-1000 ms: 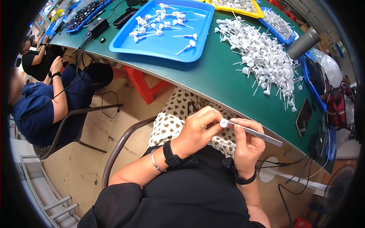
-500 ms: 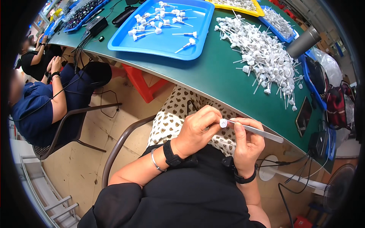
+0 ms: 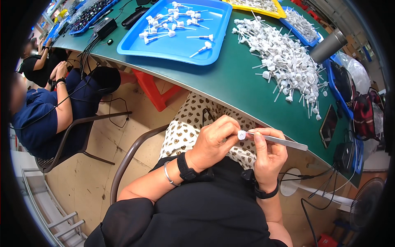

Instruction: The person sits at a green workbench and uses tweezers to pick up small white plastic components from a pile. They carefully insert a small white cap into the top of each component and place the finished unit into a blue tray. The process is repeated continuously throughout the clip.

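Over my lap, my left hand (image 3: 220, 138) pinches a small white plastic part (image 3: 242, 134) with a round cap-like head. The part's head faces my right hand (image 3: 269, 154), which is closed round a flat metal pair of tweezers (image 3: 292, 144). The tips of the tweezers lie right beside the white head; whether they touch it is hard to make out. A heap of similar white parts with thin stems (image 3: 288, 61) lies on the green table (image 3: 230, 88). Several more rest spread out in a blue tray (image 3: 173, 51) at the table's near edge.
At the far right stand a yellow tray (image 3: 282, 12), a smaller blue tray (image 3: 317, 41) and a grey cylinder (image 3: 329, 45). A phone (image 3: 328, 126) lies near the right edge. On the left sits a co-worker (image 3: 45, 111); a red stool (image 3: 154, 92) stands under the table.
The tweezers and my right hand have shifted very slightly to the right. My left hand still pinches the white part in nearly the same place.
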### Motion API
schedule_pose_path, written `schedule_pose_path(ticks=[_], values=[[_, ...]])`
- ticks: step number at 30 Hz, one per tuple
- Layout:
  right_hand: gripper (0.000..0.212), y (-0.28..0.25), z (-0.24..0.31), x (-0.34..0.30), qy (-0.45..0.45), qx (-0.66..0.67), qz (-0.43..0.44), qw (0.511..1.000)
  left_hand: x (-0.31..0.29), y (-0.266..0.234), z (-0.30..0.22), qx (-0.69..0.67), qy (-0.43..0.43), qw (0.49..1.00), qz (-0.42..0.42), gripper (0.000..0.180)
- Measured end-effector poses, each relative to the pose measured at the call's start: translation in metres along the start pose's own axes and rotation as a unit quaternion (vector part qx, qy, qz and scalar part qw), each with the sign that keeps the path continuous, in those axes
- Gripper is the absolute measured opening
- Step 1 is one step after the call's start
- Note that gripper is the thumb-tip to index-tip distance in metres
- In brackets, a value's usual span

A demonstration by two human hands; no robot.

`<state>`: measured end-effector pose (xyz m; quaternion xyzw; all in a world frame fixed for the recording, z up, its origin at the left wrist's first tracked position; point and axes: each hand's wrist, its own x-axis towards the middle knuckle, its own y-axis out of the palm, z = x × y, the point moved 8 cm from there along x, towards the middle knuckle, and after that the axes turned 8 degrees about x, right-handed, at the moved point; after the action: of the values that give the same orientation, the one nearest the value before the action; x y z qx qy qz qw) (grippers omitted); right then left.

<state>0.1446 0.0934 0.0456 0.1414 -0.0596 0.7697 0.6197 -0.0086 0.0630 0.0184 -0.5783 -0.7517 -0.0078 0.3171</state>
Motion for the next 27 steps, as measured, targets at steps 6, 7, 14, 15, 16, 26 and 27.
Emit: schedule_pose_path(ticks=[6, 7, 14, 15, 16, 26, 27], values=[[0.004, -0.0003, 0.0005, 0.0002, -0.005, -0.006, 0.006, 1.0, 0.0001, -0.0001, -0.0016, 0.006, 0.0, 1.0, -0.001, 0.016], [0.005, -0.0006, 0.0002, 0.0003, -0.003, -0.005, 0.006, 1.0, 0.0002, -0.0002, -0.002, 0.01, 0.001, 1.0, -0.001, 0.016], [0.005, -0.0019, -0.0016, -0.0001, 0.002, 0.002, 0.0, 1.0, 0.0008, -0.0014, -0.0023, 0.003, 0.001, 1.0, -0.007, 0.016], [0.005, -0.002, -0.0019, -0.0002, 0.003, 0.001, 0.0, 1.0, 0.001, -0.0016, -0.0025, 0.004, 0.002, 1.0, -0.007, 0.016], [0.005, -0.002, -0.0024, -0.0001, 0.005, 0.005, 0.0, 1.0, 0.001, -0.0018, -0.0026, 0.006, 0.004, 1.0, -0.007, 0.016], [0.005, -0.0005, -0.0032, 0.0002, 0.029, 0.018, -0.007, 0.999, -0.0002, -0.0016, -0.0028, 0.023, 0.02, 1.0, -0.009, 0.016], [0.005, -0.0006, -0.0031, 0.0002, 0.03, 0.018, -0.008, 0.999, 0.0, -0.0016, -0.0033, 0.025, 0.022, 0.999, -0.009, 0.016]])
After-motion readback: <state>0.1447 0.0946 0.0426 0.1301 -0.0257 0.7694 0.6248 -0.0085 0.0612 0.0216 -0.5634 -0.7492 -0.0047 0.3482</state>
